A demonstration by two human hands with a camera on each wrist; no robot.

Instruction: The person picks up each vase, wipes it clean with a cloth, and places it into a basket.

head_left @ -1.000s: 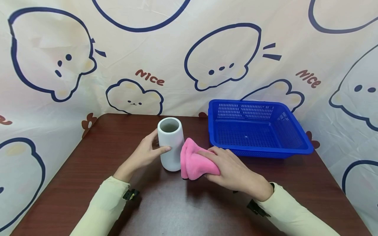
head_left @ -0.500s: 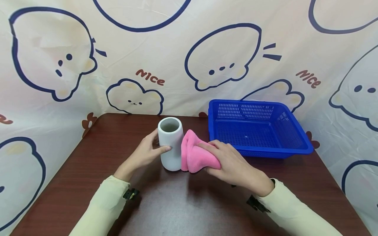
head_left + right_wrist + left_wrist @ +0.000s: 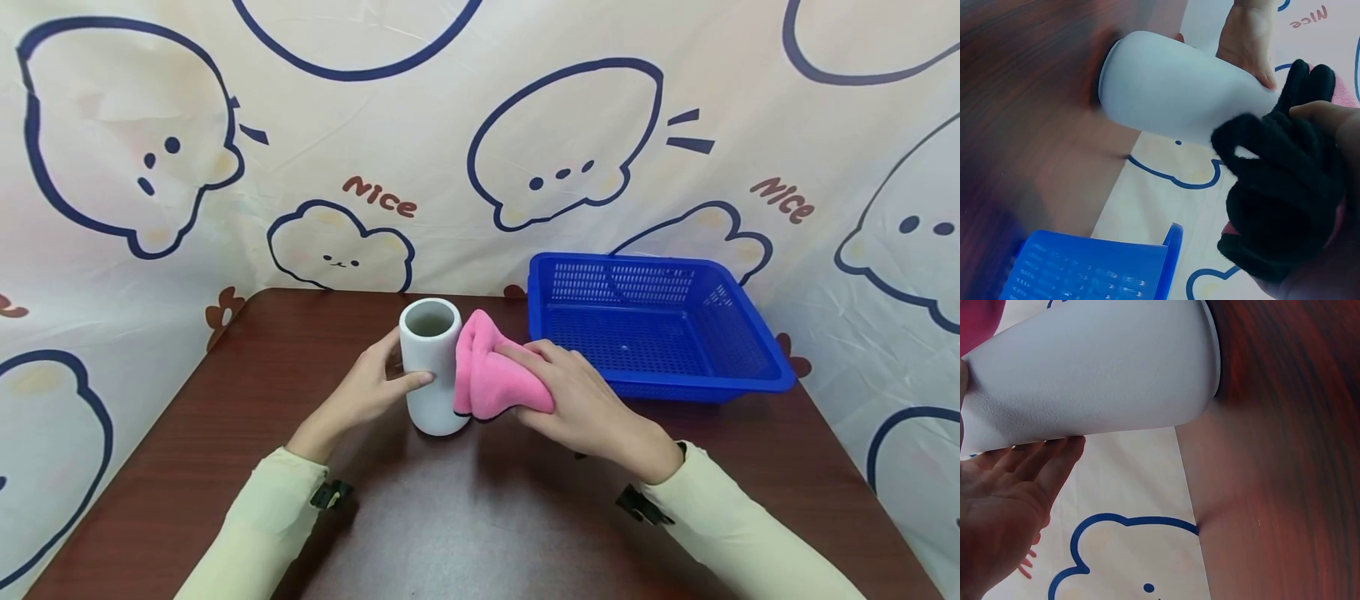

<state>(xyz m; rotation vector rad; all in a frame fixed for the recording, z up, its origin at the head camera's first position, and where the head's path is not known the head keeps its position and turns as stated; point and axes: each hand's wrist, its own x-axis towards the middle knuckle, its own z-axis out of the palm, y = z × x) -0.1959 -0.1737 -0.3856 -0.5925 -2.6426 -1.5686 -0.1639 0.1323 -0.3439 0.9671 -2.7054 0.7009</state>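
Pale yellow sleeves (image 3: 251, 525) nearest, leading to both hands. Right hand (image 3: 581, 404): gripping a folded pink cloth (image 3: 502, 379), its underside black in the right wrist view; the cloth lies ahead and to the left of that hand, at the near-right side of the vase. Left hand (image 3: 363, 385): thumb and fingers around the white vase (image 3: 429, 404), which stands on the table (image 3: 420, 525). Blue perforated plastic basket (image 3: 720, 384) beyond the right hand. Printed backdrop (image 3: 442, 108) behind all.
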